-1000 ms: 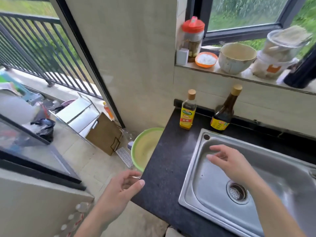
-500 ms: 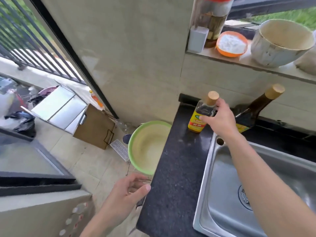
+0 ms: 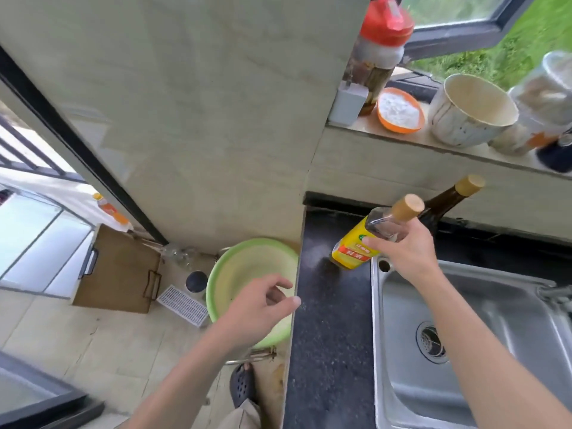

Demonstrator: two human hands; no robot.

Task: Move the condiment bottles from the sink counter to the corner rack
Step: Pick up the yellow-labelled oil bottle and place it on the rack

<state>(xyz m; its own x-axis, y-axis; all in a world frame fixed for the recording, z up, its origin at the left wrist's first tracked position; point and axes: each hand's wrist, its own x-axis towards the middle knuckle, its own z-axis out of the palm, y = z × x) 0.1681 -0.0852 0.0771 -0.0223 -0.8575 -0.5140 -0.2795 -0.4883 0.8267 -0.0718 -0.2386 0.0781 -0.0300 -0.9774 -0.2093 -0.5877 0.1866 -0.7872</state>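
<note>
The black stone desk (image 3: 328, 351) runs up the middle, with a steel sink (image 3: 510, 320) set into its right side. Left of the desk, lower down, sits a green basin (image 3: 244, 274), and farther left a brown cardboard box (image 3: 117, 270) stands on the tiled floor. On the window ledge (image 3: 387, 136) above stand a white bowl (image 3: 470, 113), a red-capped jar (image 3: 377, 57) and a small orange dish (image 3: 399, 111) of white powder.

A dark bottle (image 3: 441, 204) with a tan cap stands at the back of the desk, behind the sink corner. Just in front of it is the yellow-labelled bottle (image 3: 362, 243) (clear shoulder, tan cap), tilted with its cap leaning right and its base at the sink's back left corner; whether the base touches the desk cannot be told.

The right hand (image 3: 405, 252) has its fingers (image 3: 376, 243) wrapped round this bottle's upper body. The left hand (image 3: 263, 305) hovers over the basin's rim beside the desk edge, fingers loosely curled, holding nothing.
</note>
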